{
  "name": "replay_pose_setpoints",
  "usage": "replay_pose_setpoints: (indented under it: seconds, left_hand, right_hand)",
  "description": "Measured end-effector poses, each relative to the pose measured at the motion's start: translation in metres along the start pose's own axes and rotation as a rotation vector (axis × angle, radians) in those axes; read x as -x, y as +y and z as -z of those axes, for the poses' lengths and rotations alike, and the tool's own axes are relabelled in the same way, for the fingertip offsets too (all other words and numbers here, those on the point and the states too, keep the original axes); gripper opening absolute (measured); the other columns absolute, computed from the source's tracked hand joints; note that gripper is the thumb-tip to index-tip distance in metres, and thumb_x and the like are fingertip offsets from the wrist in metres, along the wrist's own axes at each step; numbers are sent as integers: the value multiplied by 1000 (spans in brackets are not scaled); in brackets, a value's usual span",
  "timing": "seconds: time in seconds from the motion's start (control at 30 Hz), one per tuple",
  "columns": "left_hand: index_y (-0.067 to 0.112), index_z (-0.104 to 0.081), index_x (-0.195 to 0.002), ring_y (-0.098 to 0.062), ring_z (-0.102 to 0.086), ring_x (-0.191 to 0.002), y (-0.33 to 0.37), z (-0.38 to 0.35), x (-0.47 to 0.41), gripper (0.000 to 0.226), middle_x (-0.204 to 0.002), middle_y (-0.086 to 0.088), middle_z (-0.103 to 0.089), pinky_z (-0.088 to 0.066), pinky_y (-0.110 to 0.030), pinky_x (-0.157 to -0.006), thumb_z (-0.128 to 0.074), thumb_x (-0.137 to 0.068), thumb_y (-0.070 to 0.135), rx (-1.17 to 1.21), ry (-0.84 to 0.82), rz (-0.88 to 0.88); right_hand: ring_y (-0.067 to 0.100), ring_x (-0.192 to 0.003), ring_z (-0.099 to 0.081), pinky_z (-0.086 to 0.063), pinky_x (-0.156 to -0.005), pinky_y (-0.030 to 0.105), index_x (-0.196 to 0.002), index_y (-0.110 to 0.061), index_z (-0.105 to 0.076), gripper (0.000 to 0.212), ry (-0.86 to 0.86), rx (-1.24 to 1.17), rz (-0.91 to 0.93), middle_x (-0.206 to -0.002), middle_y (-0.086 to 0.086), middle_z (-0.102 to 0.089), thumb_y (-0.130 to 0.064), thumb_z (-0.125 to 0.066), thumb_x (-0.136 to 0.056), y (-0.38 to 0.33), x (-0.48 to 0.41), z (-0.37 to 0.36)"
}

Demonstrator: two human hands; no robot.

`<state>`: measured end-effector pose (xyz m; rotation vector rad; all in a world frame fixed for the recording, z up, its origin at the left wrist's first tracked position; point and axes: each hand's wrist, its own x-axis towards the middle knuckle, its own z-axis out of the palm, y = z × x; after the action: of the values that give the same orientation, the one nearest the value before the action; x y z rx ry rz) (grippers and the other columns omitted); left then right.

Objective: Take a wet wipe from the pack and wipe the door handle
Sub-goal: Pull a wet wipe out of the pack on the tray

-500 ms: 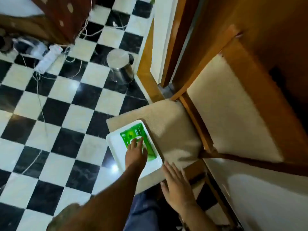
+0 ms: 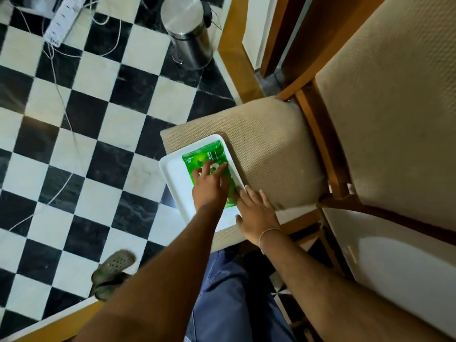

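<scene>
A green wet wipe pack (image 2: 208, 154) lies in a white tray (image 2: 172, 174) on the beige seat of a chair (image 2: 266, 149). My left hand (image 2: 209, 186) rests on top of the pack, fingers spread, with the fingertips at the white flap in its middle. My right hand (image 2: 256, 213) lies flat at the tray's right rim, its fingertips touching the near corner of the pack. No wipe is out of the pack. The door handle is out of view.
A steel pedal bin (image 2: 187, 30) stands on the black-and-white tiled floor (image 2: 81, 134) beyond the chair. A power strip (image 2: 63, 21) with cables lies at far left. A wooden door frame (image 2: 237, 58) rises behind the chair. My sandalled foot (image 2: 111, 272) is at lower left.
My right hand has moved forward from the seat's front edge to the tray's rim beside the pack. My left hand stays on the pack. The camera has come closer.
</scene>
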<state>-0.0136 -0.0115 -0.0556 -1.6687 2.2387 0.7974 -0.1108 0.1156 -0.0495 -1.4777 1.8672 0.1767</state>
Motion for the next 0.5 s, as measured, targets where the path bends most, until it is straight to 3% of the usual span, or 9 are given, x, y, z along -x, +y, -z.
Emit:
replay_pose_setpoints:
  seconds: [0.17, 0.27, 0.33, 0.4, 0.5]
  left_hand:
    - [25, -74, -137, -45, -47, -134, 5, 5, -8, 34, -149, -11, -60, -62, -53, -86, -64, -105, 28, 16, 18, -12]
    - [21, -75, -135, -45, -48, -133, -4, 0, -6, 33, -148, -12, -62, -59, -53, -93, -64, -103, 18, 119, 104, -14]
    - [24, -72, -138, -40, -52, -132, -18, -2, 5, 38, -151, -11, -59, -57, -52, -99, -62, -103, 12, 238, 189, 32]
    - [31, -66, -142, -33, -65, -119, -30, -6, 17, 46, -151, -3, -59, -62, -47, -84, -60, -101, 13, 230, 283, 141]
    - [33, -52, -153, -35, -72, -98, -45, -13, 35, 55, -148, -2, -58, -57, -39, -64, -62, -100, 23, 170, 299, 261]
  right_hand:
    - [24, -164, -1, 0, -129, 58, -168, -25, -12, 72, -33, 105, 2, -177, -2, -13, -45, -40, -105, -3, -7, 2]
    - [24, -163, -8, 0, -129, 59, -161, -23, -37, 61, 15, 61, -19, -174, -1, -24, -42, -43, -103, -7, -10, 5]
    - [25, -159, -23, -6, -129, 60, -141, -21, -61, 46, 104, -5, -52, -165, 1, -41, -39, -45, -101, -12, -12, 8]
    - [25, -149, -40, -14, -127, 59, -125, -22, -68, 37, 217, -57, -94, -149, 2, -56, -36, -44, -100, -15, -19, 12]
    - [27, -130, -55, -26, -122, 57, -123, -25, -69, 33, 363, -84, -129, -130, 2, -64, -37, -52, -98, -20, -34, 17]
